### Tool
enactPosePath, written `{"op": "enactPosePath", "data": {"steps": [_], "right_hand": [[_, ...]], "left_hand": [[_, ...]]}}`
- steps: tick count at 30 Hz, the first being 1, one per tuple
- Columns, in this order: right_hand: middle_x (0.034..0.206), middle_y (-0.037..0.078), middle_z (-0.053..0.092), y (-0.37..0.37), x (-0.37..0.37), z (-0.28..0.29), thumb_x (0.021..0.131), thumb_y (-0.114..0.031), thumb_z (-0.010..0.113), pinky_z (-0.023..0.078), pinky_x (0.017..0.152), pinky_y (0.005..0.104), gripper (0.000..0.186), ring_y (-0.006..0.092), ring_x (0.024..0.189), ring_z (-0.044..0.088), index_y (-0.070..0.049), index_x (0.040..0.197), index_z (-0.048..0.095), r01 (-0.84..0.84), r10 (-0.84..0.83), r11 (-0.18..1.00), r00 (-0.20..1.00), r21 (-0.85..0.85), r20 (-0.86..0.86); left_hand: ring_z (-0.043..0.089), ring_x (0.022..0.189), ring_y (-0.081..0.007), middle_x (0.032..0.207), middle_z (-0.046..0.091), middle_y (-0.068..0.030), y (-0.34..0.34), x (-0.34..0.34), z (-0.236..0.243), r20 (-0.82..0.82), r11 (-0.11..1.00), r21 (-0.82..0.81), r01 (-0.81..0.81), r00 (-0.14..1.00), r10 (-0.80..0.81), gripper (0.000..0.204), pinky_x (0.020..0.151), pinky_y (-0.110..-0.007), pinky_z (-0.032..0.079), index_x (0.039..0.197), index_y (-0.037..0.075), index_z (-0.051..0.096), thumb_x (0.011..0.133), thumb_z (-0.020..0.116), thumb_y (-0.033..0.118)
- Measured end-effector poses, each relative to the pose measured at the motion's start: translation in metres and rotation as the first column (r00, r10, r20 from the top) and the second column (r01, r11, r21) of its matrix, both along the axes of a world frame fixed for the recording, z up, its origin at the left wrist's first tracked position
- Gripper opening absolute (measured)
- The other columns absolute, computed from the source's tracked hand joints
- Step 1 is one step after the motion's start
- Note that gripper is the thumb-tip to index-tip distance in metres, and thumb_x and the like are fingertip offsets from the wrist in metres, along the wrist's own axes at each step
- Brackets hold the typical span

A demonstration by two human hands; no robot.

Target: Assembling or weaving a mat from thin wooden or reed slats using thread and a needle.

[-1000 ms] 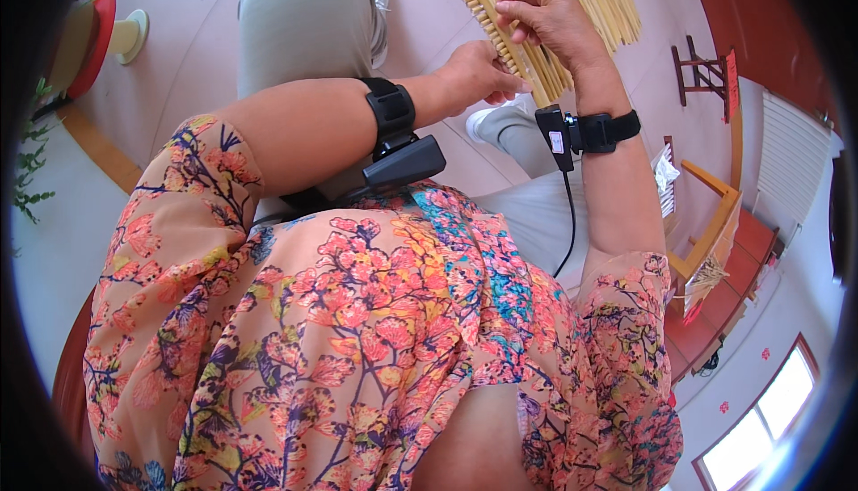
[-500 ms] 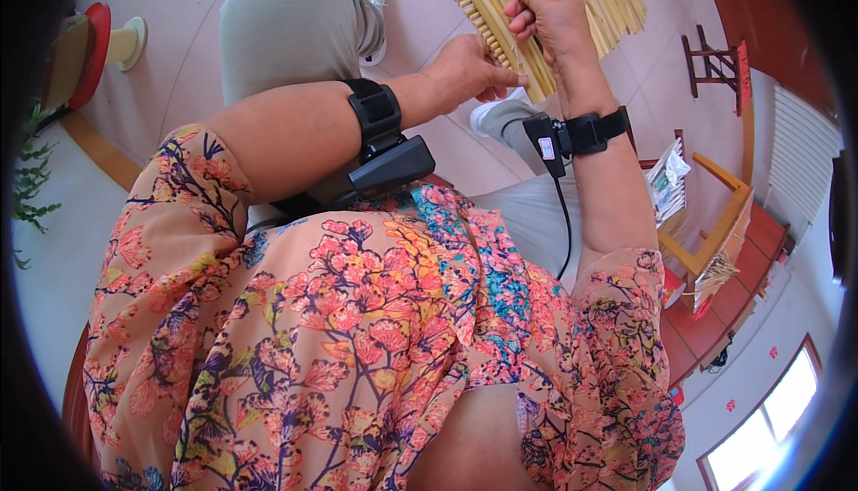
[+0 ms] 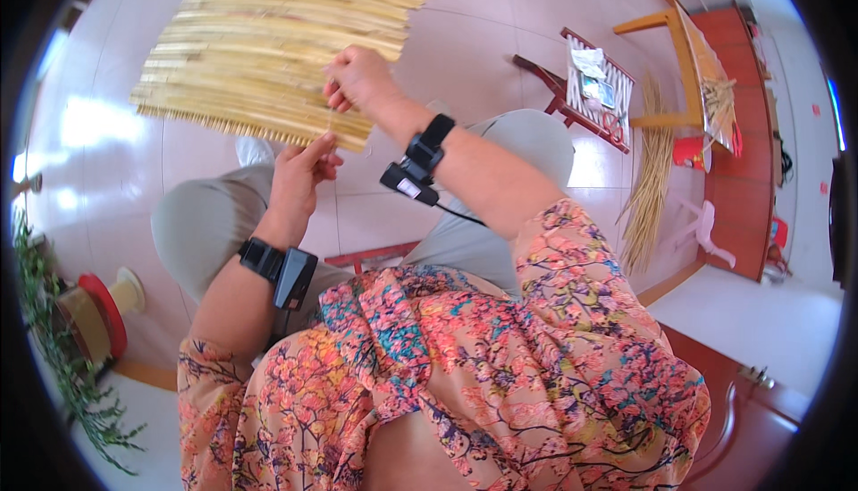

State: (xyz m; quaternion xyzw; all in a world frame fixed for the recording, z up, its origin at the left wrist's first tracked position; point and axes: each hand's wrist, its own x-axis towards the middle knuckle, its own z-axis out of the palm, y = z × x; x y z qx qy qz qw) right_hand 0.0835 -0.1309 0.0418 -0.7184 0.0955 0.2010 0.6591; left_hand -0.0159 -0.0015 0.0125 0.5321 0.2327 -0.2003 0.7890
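Note:
A woven mat of pale yellow straw stalks [image 3: 268, 44] lies on the tiled floor in front of my knees. My right hand [image 3: 357, 80] is at the mat's near edge, fingers pinched on a thin thread or stalk there. Just below it, my left hand [image 3: 299, 174] is closed with the fingertips touching the same edge of the mat. Both wrists carry black bands with small black devices. I sit with grey trousers and a floral top.
A loose bundle of straw [image 3: 648, 178] lies on the floor at the right beside a small red-framed stool [image 3: 581, 89] and a wooden table [image 3: 688, 53]. A red spool [image 3: 94, 312] and a green plant [image 3: 63, 357] sit at the left.
The view has swung so the mat now lies upper left. Both hands stay at its near edge, the right one above the left.

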Motion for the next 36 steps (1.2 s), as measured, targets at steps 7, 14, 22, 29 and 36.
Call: {"op": "enactPosePath", "data": {"steps": [7,14,22,29,36], "right_hand": [[0.081,0.015,0.059,-0.097,0.029,0.050,0.081,-0.018,0.055,0.051,0.057,0.0286,0.032,0.0214,0.061,0.060,0.001,0.106,0.049,-0.053,0.046,0.997,0.992,0.059,0.114],[0.065,0.003,0.055,-0.389,0.001,0.061,0.079,-0.019,0.054,0.047,0.054,0.0258,0.016,0.0131,0.058,0.056,-0.005,0.071,0.057,0.486,-0.353,0.733,0.870,-0.475,0.345],[0.065,0.017,0.061,-0.498,-0.070,-0.101,0.072,-0.022,0.060,0.047,0.054,0.0396,0.019,0.0270,0.060,0.061,-0.005,0.063,0.063,0.107,0.197,-0.366,0.980,-0.924,0.035],[0.080,0.014,0.063,-0.547,-0.094,-0.115,0.084,-0.028,0.047,0.047,0.049,0.0404,0.022,0.0271,0.061,0.059,-0.029,0.101,0.061,0.030,0.186,-0.611,0.977,-0.791,-0.107],[0.050,0.012,0.052,-0.520,-0.102,-0.082,0.067,-0.029,0.066,0.040,0.041,0.0338,0.033,0.0210,0.046,0.053,0.001,0.055,0.056,0.450,-0.536,0.215,0.796,-0.867,0.280]], "left_hand": [[0.056,0.057,-0.0142,0.064,0.056,-0.0067,0.017,0.000,-0.010,-0.062,0.994,-0.082,-0.068,0.996,0.064,0.015,0.050,-0.024,0.044,0.081,0.004,0.057,0.076,0.064,0.016],[0.054,0.061,-0.0150,0.070,0.057,-0.0090,0.060,-0.001,-0.024,-0.158,0.998,-0.059,-0.002,0.987,-0.007,0.019,0.057,-0.028,0.045,0.086,0.004,0.058,0.076,0.065,0.019],[0.052,0.064,-0.0140,0.075,0.057,-0.0084,0.104,-0.018,-0.009,-0.106,0.997,-0.036,-0.063,0.993,0.059,0.026,0.059,-0.026,0.045,0.095,0.002,0.055,0.084,0.057,0.025],[0.054,0.067,-0.0134,0.080,0.060,-0.0076,0.097,-0.011,-0.002,-0.041,0.999,0.032,0.025,0.999,-0.023,0.031,0.062,-0.026,0.046,0.097,0.003,0.056,0.084,0.056,0.032],[0.058,0.084,-0.0173,0.095,0.060,-0.0088,0.087,-0.020,0.018,-0.051,0.950,-0.188,-0.251,0.968,0.246,0.032,0.075,-0.031,0.047,0.108,0.002,0.049,0.086,0.053,0.026]]}}
